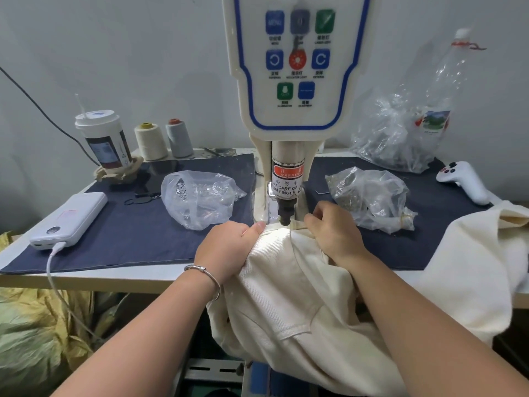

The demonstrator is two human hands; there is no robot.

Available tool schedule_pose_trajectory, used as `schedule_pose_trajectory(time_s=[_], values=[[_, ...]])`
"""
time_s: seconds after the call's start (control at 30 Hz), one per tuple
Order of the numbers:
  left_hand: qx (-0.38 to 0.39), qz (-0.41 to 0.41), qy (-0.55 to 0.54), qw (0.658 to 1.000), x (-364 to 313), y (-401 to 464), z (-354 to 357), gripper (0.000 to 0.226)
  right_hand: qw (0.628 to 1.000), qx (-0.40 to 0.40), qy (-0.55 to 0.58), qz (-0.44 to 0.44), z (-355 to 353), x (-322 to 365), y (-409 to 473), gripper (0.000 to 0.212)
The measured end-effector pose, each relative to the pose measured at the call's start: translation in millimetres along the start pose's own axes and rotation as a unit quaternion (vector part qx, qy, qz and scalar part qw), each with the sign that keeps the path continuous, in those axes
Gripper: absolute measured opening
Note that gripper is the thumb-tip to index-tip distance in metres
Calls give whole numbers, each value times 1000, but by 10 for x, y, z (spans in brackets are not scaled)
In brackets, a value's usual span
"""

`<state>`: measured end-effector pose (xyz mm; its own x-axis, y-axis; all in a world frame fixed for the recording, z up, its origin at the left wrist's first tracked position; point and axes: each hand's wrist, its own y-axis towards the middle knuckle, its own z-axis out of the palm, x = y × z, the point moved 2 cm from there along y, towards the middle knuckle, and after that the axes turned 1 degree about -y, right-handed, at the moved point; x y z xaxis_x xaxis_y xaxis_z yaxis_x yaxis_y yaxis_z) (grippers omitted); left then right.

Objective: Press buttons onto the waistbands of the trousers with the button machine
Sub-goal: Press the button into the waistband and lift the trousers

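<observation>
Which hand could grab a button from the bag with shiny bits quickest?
Probably the left hand. That bag lies just beyond it, left of the machine. The right hand would have to cross over.

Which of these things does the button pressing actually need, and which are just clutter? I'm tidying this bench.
Needed: button machine; cream trousers, gripped by left hand and right hand; two plastic bags of small parts.

Lying about: power bank; drink cup; thread cones; white controller; plastic bottle.
</observation>
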<state>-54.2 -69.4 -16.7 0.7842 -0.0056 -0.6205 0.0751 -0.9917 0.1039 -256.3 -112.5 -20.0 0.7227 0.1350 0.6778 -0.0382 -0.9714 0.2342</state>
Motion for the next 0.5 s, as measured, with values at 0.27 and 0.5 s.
schedule_pose_trajectory(time_s=[0.27, 0.5], values=[[0, 0, 0, 1000, 9, -15, 21, 62, 1000, -13, 11, -5, 20, -26, -5, 22], [-15, 9, 5, 1000, 9, -88, 36, 62, 999, -33, 32, -15, 12, -3, -81, 25]])
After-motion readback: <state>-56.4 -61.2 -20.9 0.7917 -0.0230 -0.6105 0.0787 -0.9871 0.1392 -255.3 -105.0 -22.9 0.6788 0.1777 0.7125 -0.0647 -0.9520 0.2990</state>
